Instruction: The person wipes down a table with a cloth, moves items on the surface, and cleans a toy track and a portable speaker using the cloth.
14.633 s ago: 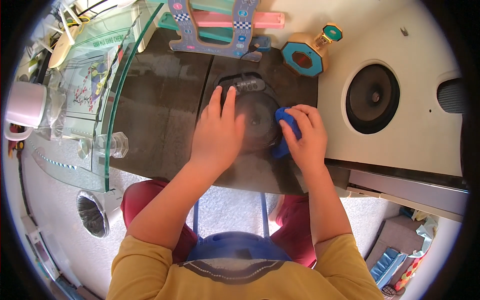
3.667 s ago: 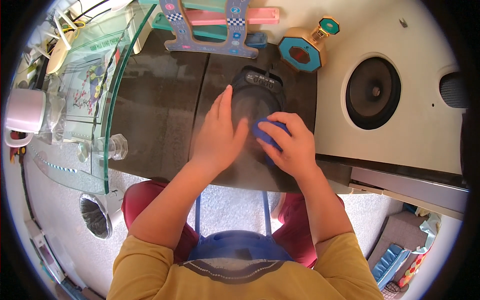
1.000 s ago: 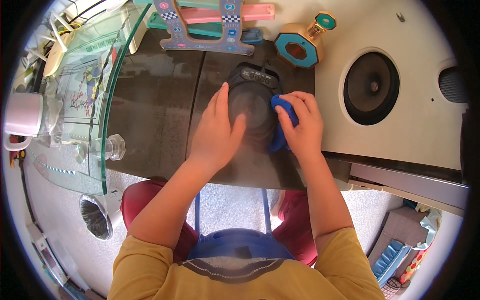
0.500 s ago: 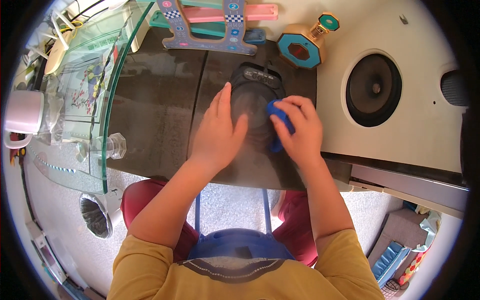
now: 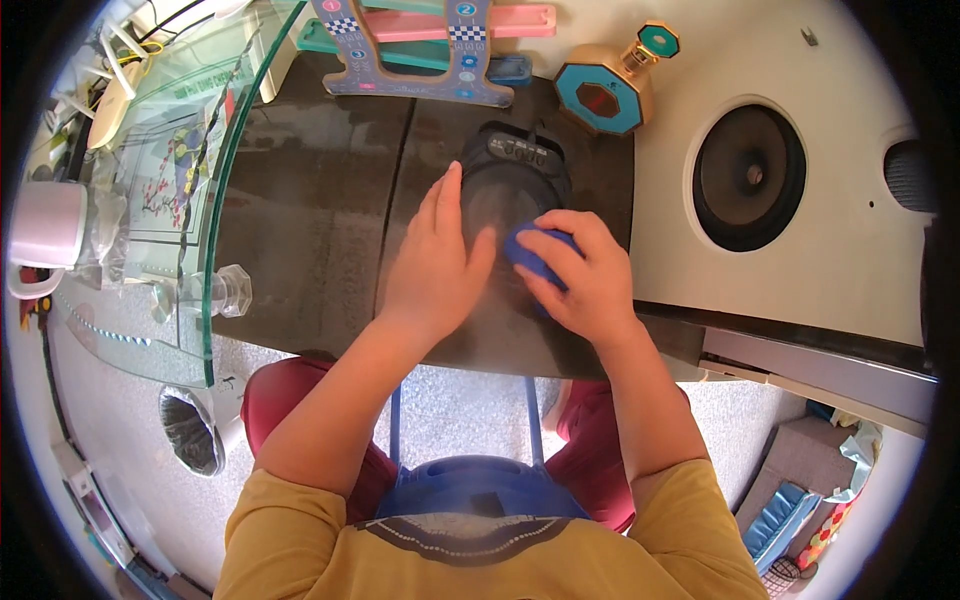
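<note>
A black device [image 5: 508, 205], apparently a portable speaker, lies on the dark tabletop in front of me. It has a row of controls [image 5: 522, 152] at its far end and a round front. My left hand [image 5: 437, 255] rests along its left side with fingers stretched and thumb apart. With bent fingers, my right hand [image 5: 580, 275] grips a bunched blue cloth [image 5: 538, 248] and presses it on the device's right part. Both hands hide some of the device's near end.
Behind the device stand a toy ramp [image 5: 420, 75] and a gold-and-turquoise bottle [image 5: 602, 92]. A large white speaker cabinet [image 5: 840, 270] borders the right. A glass shelf [image 5: 212, 300] on the left bears a pink mug [image 5: 50, 225]. Below are a bin [image 5: 192, 430] and blue stool [image 5: 470, 485].
My right hand has moved left with the blue cloth, from the device's right edge further onto its round front. The left hand stays where it was.
</note>
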Motion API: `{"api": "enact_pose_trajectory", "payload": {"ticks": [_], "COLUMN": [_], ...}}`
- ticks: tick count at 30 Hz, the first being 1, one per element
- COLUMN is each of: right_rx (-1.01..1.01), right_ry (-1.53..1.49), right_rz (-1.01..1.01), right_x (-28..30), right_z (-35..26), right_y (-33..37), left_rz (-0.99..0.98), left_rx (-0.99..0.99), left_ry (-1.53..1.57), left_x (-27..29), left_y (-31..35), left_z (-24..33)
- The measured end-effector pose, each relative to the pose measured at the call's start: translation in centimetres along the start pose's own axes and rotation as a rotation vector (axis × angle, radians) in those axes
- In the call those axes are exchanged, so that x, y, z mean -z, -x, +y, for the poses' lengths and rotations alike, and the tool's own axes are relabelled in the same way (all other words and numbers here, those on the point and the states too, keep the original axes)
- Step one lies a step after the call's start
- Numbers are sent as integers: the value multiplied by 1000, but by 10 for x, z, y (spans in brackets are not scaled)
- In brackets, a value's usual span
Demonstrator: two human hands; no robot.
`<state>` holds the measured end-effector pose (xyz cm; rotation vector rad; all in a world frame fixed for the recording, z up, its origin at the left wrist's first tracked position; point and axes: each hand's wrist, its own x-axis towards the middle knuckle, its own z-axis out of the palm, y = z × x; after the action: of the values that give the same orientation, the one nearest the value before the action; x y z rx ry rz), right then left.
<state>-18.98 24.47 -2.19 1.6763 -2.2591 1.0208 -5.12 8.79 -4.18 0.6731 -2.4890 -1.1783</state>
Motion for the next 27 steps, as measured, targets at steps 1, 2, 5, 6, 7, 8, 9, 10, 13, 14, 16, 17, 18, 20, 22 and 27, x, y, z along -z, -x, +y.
{"api": "enact_pose_trajectory", "payload": {"ticks": [1, 2, 5, 6, 7, 8, 9, 10, 13, 14, 16, 17, 18, 20, 22, 27], "right_rx": [-5, -9, -160, -256, -271, -269, -216, -164, 1, -2, -65, -64, -145, -223, -129, -44], "right_ry": [-11, -23, 14, 36, 34, 37, 30, 22, -33, -30, -29, -30, -12, 7, 4, 4], "right_rz": [1, 1, 76, 123, 132, 133, 107, 81, -17, -18, 21, 23, 72, 125, 71, 44], "right_x": [-1, -2, -7, -5, -3, -1, -2, -3, 2, 2, -1, -3, -4, -1, -4, -3], "right_z": [-1, -1, 16, 19, 19, 18, 13, 9, -1, 1, 11, 15, 18, 18, 9, 7], "right_y": [0, 1, 0, 0, -1, -1, 0, 1, -2, -2, -3, -2, -1, -1, 0, 0], "left_rz": [11, 23, 11, 12, 6, -1, 0, 3, 10, 18, 9, 1, 2, 1, 2, 18], "left_rx": [-3, -6, 3, 0, 2, 4, 7, 8, -4, -16, 1, 18, 15, -5, 6, -22], "left_ry": [2, 4, -12, -9, -7, -6, -9, -11, -2, 6, -9, -23, -22, -20, -12, -9], "left_x": [0, 0, 0, -1, -1, -1, -1, -1, 0, 0, 1, 2, 1, -1, 0, -1], "left_y": [0, 1, 1, 0, 0, -1, 0, 0, 0, -1, -1, -1, -1, -3, -1, 2], "left_z": [-1, -2, -2, -1, 1, 2, 1, -1, -1, -1, 0, 1, 1, 3, -1, -2]}}
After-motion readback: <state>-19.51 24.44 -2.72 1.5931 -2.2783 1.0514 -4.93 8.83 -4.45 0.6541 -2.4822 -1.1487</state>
